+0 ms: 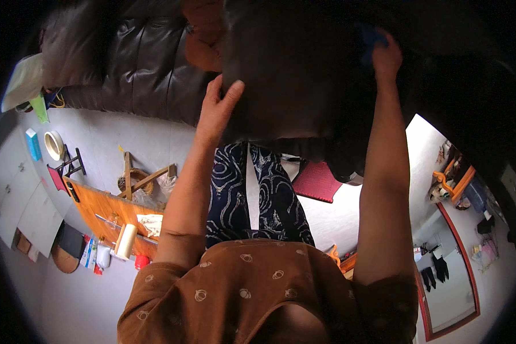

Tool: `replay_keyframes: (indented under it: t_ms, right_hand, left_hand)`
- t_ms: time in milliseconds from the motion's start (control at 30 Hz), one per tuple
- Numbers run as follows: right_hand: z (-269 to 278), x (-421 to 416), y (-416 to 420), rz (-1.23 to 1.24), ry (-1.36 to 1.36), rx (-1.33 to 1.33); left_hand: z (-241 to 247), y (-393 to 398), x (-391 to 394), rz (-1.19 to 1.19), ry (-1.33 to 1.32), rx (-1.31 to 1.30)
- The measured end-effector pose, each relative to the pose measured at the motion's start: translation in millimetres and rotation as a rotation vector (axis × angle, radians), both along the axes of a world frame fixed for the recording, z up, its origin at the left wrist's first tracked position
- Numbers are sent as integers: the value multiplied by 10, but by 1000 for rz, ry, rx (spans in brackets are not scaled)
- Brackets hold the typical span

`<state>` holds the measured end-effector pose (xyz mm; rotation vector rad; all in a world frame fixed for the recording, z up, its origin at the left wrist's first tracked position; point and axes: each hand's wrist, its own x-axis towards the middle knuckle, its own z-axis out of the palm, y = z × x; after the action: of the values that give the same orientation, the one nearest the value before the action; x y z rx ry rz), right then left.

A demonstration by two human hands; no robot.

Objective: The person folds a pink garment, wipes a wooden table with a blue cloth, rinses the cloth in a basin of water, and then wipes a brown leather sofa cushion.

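Observation:
A dark leather cushion point(279, 86) lies before me, on or against a dark brown leather sofa point(133, 64). My left hand point(219, 103) rests at the cushion's left edge, its thumb on the surface and the fingers partly hidden behind the edge. At the upper right, in deep shadow, my right hand point(387, 56) grips a blue cloth point(370, 41). An orange-brown item point(203, 38), blurred and of unclear kind, sits between the sofa's tufted part and the cushion.
A wooden table point(107, 206) with a paper roll point(126, 241) stands at lower left, near a folding stool point(71, 163) and a basket point(144, 182). A red woven seat point(318, 181) is below the cushion. A red-framed mirror or doorway point(473, 275) is at right.

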<state>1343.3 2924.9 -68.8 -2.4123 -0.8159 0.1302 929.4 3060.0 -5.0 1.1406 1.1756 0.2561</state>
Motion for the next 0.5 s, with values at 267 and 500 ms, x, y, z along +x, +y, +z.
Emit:
replay_keyframes:
  t_ms: [267, 500]
  right_hand:
    - [1158, -2027, 1233, 618, 69, 25]
    - [1018, -3185, -347, 694, 62, 68]
  left_hand:
    - [417, 237, 151, 28, -413, -557]
    - [193, 52, -40, 294, -262, -628]
